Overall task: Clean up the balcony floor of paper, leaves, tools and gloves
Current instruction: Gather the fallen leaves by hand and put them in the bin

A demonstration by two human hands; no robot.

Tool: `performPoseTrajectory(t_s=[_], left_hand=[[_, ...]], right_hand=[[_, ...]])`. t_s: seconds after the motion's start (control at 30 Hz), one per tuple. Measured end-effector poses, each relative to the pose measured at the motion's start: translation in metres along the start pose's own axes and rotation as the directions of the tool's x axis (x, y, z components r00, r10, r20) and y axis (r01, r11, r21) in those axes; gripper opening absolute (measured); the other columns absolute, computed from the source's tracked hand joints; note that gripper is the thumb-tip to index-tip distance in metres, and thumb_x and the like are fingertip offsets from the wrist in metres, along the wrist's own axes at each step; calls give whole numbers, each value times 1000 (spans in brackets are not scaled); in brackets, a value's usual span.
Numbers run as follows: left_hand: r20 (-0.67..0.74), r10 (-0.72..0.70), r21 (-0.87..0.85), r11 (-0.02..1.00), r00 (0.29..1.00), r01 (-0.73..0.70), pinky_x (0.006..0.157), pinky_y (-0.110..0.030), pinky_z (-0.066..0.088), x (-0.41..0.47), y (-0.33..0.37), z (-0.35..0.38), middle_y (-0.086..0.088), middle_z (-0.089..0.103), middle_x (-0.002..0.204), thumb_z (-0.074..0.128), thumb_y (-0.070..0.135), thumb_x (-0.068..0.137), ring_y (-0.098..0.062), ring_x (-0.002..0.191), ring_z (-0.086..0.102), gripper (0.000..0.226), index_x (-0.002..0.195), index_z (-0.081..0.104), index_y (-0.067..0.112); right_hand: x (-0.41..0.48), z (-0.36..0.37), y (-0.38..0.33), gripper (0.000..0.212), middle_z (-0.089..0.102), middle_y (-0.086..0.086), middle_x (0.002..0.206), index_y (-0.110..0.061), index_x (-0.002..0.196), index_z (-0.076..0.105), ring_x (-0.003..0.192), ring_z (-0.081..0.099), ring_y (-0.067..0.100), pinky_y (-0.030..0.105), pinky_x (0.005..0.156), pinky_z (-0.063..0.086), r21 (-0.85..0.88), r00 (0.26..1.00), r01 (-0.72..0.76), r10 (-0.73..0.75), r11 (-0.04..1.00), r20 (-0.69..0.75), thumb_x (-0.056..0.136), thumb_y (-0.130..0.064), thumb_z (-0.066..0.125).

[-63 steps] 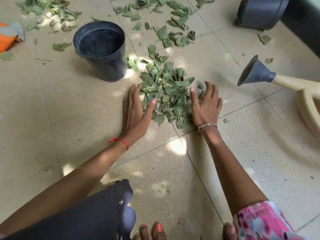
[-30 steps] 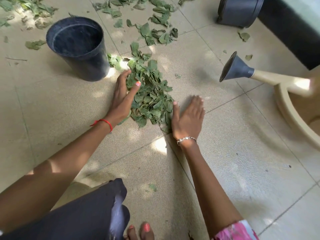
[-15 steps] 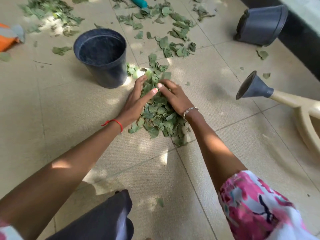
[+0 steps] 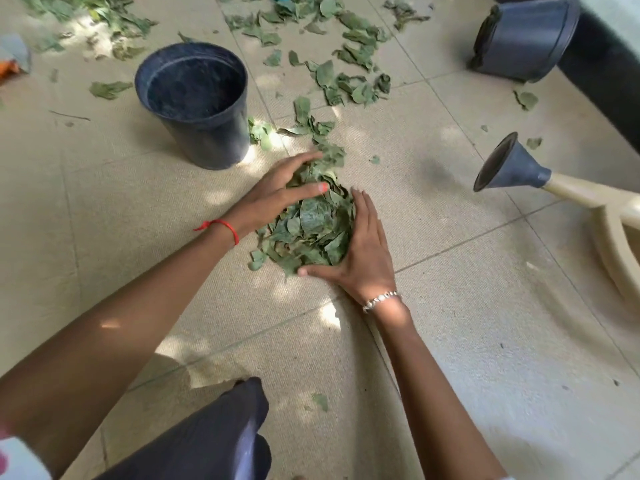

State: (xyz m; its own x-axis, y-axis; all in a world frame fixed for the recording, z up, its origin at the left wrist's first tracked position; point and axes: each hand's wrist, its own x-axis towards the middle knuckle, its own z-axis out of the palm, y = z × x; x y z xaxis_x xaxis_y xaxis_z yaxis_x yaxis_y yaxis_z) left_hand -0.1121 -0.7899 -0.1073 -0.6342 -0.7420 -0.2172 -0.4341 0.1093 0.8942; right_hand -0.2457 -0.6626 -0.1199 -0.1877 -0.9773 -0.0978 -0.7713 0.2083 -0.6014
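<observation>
Grip: left hand (image 4: 277, 194) arches over the far-left flank of the leaf pile (image 4: 311, 233), its fingers curled into the leaves and the thumb lying across the top. Right hand (image 4: 362, 254) stands on edge against the right flank, fingers nearly straight and pressing inward, thumb hooked along the near rim of the heap. The two hands are apart, with the heap packed between the palms. The pile rests on the tiled floor (image 4: 450, 341); not lifted.

Key relation: the upright black pot (image 4: 194, 102) stands up and to the left of the heap, mouth open to the sky, near but not touching it. It lies on the left hand's side, so that hand is the nearer one. The heap's long axis runs roughly from near to far. Judgement: the next move is a two-handed scoop carried up-left over the rim; loose leaves at the near edge may drop out.

Outward: a trail of scattered leaves (image 4: 346, 77) runs from the heap toward the top, with more at upper left. A second pot (image 4: 526, 36) lies tipped at upper right. A watering can's dark spout head (image 4: 509, 168) points in from the right, well apart from the hands.

Writing: no brands or labels are readable on anything.
</observation>
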Motion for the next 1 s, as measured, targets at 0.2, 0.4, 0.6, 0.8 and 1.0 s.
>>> performPoseTrajectory(t_s=[0.2, 0.4, 0.6, 0.8, 1.0], left_hand=[[-69, 97, -198, 974, 993, -109, 102, -19, 36, -12, 1, 22, 8, 51, 131, 61, 54, 71, -2, 122, 47, 60, 125, 51, 31], [-277, 52, -477, 859, 959, -184, 86, -16, 45, -17, 11, 32, 2, 60, 105, 67, 18, 82, -4, 100, 60, 33, 110, 50, 17], [-405, -218, -744, 643, 888, -181, 79, -29, 53, -19, 15, 32, -7, 67, 94, 58, -6, 84, -18, 90, 67, 24, 98, 55, 14], [-308, -211, -795, 593, 928, -129, 91, -34, 52, -23, 12, 27, -9, 68, 107, 59, -2, 85, -21, 102, 66, 28, 106, 56, 17], [-396, -272, -709, 698, 877, -103, 85, -34, 52, -21, 9, 14, -6, 67, 98, 59, -11, 78, -21, 93, 64, 36, 92, 59, 22]], right_hand=[[26, 19, -13, 92, 41, 18, 134, 0, 133, 36, 125, 41, 24, 22, 108, 33, 264, 965, 192, -134, 945, -224, 57, -13, 85], [31, 24, -46, 59, 48, 15, 119, 7, 122, 43, 114, 43, 17, 7, 100, 31, 440, 916, 222, -31, 870, -401, 65, 18, 55], [33, 25, -57, 67, 43, 19, 136, 2, 131, 40, 130, 39, 28, 36, 111, 31, 505, 961, 163, -20, 848, -277, 65, 10, 48], [28, 25, -59, 95, -1, 8, 156, -5, 147, 4, 144, -10, 18, 32, 113, -15, 348, 998, 65, -58, 935, -32, 58, -14, 35], [35, 13, -51, 102, 2, 6, 156, -11, 147, -7, 144, 2, 17, 40, 118, 5, 401, 987, 36, -95, 915, 127, 69, -13, 59]])
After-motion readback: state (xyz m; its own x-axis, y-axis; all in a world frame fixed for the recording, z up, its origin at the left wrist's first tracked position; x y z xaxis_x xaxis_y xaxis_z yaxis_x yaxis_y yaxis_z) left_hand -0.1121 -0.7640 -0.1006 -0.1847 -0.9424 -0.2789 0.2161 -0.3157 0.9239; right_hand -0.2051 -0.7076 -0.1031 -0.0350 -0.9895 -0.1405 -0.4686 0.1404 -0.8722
